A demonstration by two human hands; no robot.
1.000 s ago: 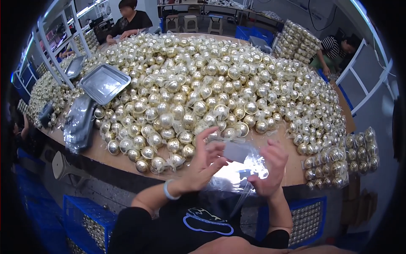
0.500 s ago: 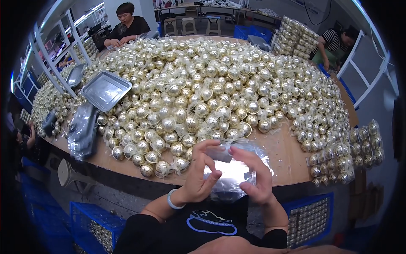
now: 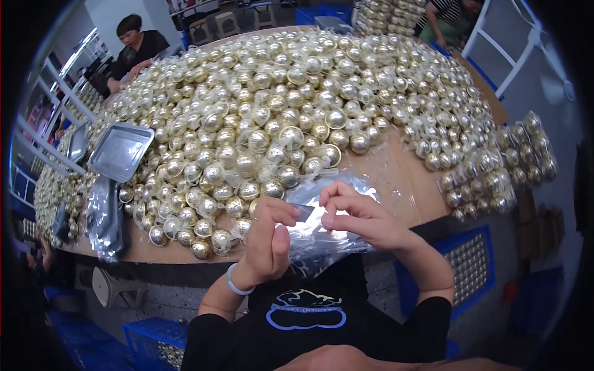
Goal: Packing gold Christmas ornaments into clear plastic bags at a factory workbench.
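My left hand (image 3: 270,238) has its fingers curled at the left edge of a thin clear plastic bag (image 3: 302,213), whose small grey-looking part shows between my hands. On its other side, my right hand (image 3: 352,214) pinches thumb and fingertips together at the bag's edge. Under both hands a pile of shiny clear plastic bags (image 3: 331,246) lies flat at the table's front edge, reflecting bright light. Just beyond my fingers begins a large heap of gold perforated balls (image 3: 244,162), many wrapped in clear film with pale ribbons.
A metal tray (image 3: 121,153) rests on the heap's left side, above more plastic bags (image 3: 102,216). Packed rows of balls (image 3: 476,188) stand at the table's right edge. Blue crates (image 3: 473,272) and a stool (image 3: 114,286) are below. Co-workers sit at the far left and far right.
The view has shifted, with the table appearing turned. My right hand's fingers, spread apart before, have come together in a pinch. My left fingers have curled in, and the hands sit farther left.
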